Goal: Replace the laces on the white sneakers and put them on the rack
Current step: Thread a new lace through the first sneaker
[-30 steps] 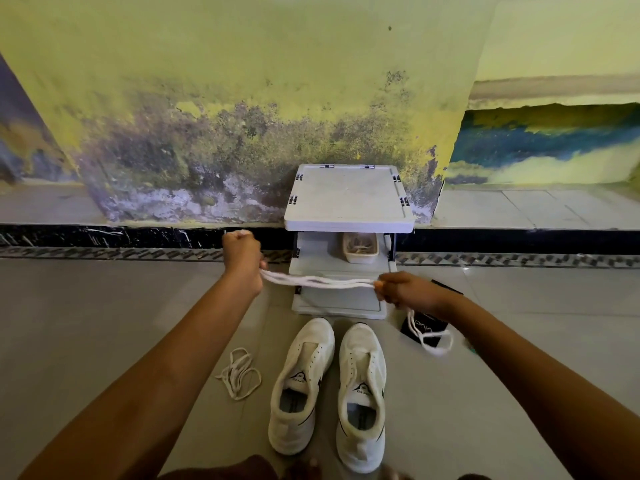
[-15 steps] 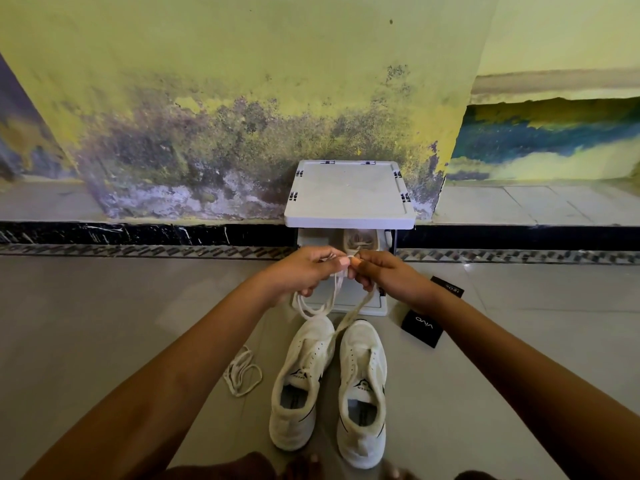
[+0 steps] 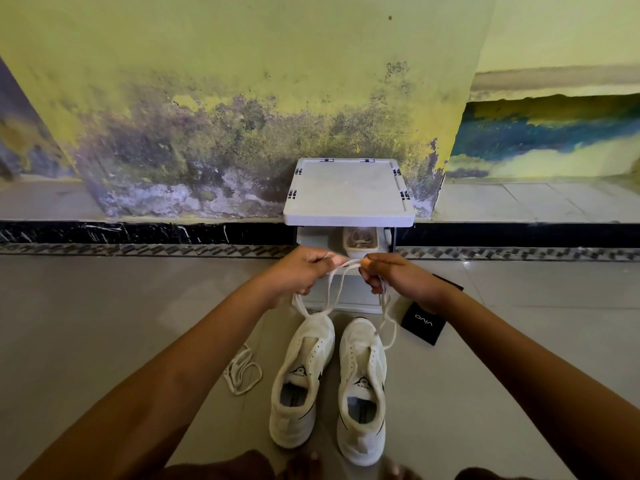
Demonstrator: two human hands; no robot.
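Sneakers (image 3: pixel 329 382) lie side by side on the floor, toes toward the rack (image 3: pixel 348 192). Above their toes, left hand (image 3: pixel 298 275) and right hand (image 3: pixel 398 277) nearly meet, both pinching the new lace (image 3: pixel 337 289) whose loops dangle onto both toes.

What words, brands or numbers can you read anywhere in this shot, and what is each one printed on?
"vivo": white letters on the flat black box lying on the floor right of the sneakers, seen upside down from here.
Tongue label of the left white sneaker: an emblem with small lettering, too small to read.
Tongue label of the right white sneaker: the same, unreadable.
Nothing readable on the white plastic rack.
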